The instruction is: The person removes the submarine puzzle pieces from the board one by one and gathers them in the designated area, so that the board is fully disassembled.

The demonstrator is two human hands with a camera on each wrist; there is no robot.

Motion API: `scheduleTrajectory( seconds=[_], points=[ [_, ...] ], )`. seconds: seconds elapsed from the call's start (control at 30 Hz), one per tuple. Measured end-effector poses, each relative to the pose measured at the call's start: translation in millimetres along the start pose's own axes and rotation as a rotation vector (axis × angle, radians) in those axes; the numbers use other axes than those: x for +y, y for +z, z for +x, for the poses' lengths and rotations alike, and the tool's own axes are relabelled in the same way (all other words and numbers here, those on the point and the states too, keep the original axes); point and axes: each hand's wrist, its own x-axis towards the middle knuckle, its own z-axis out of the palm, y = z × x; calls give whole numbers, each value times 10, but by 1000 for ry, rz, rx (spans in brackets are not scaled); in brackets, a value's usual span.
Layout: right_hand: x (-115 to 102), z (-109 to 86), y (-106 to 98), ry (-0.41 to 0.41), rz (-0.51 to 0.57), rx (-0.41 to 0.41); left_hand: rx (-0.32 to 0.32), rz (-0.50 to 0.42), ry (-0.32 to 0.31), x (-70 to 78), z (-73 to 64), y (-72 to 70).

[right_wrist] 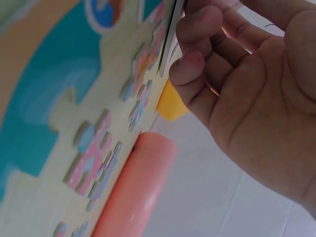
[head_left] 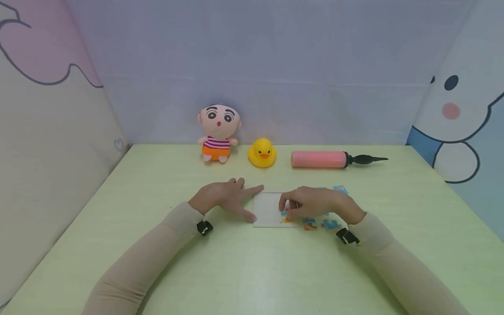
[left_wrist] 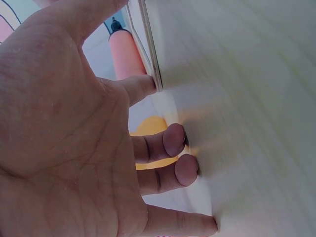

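A white puzzle tray (head_left: 266,210) lies flat on the table. My left hand (head_left: 229,197) is at its left side, fingers spread and straight; in the left wrist view the index finger (left_wrist: 140,89) touches the tray's edge. Over the tray's right part, my right hand (head_left: 315,202) has its fingers bent, thumb and index at a blue and orange puzzle piece (head_left: 285,217) in the lower right corner. The right wrist view cuts off those fingertips. Several loose puzzle pieces (head_left: 330,224) lie right of the tray, partly under the right hand.
Along the back of the table are a plush doll (head_left: 218,133), a yellow rubber duck (head_left: 262,153) and a pink hand pump (head_left: 320,159) with a black nozzle pointing right. Pale cloth walls (head_left: 275,78) enclose the table's back and sides.
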Motion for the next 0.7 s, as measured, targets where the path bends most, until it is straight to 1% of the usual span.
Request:
scheduleTrajectory(
  seconds=[0.2,0.43,0.7],
  points=[
    [3,11,24,-4,-1,15,5,9,0,12,-6,-5],
    [14,26,40,26,-1,15,3,1,2,16,-6,-7],
    [9,39,48,31,-16,19,8,3,13,11,-14,-6]
  ],
)
